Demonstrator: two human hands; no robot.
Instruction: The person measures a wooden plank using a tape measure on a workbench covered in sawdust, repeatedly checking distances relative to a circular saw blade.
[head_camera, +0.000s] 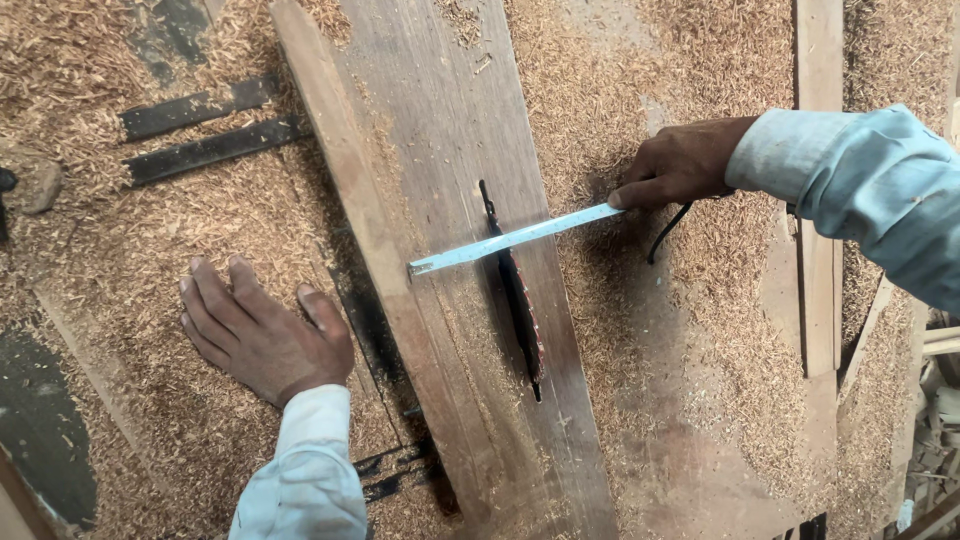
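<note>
Right hand (685, 160) pinches one end of a pale blue measuring strip (515, 238) — a tape blade or rule, can't tell which — fingers (640, 192) closed on it near the sawdust. The strip runs across the wooden plank (440, 200) and passes over the circular saw blade (520, 300) that stands up through a slot in the plank; its far tip sits near the plank's left part, beside a lengthwise groove. Left hand (262, 335) lies flat, palm down, fingers spread wide, holding nothing, on the sawdust-covered desk (700, 330) well left of the blade. Black straps or bars (205, 130) lie upper left, a wooden batten (820, 200) runs along the right side.

Step in hand looks like measuring from blade to plank edge. To do it well, my judgement: keep the strip square to the blade, not slanted as it now lies, and flat on the wood — a lifted end gives a false reading. Read at a blade tooth, not the disc body. Keep the free hand where it is, clear of the teeth. Whether the blade spins cannot be told; treat it as live.
</note>
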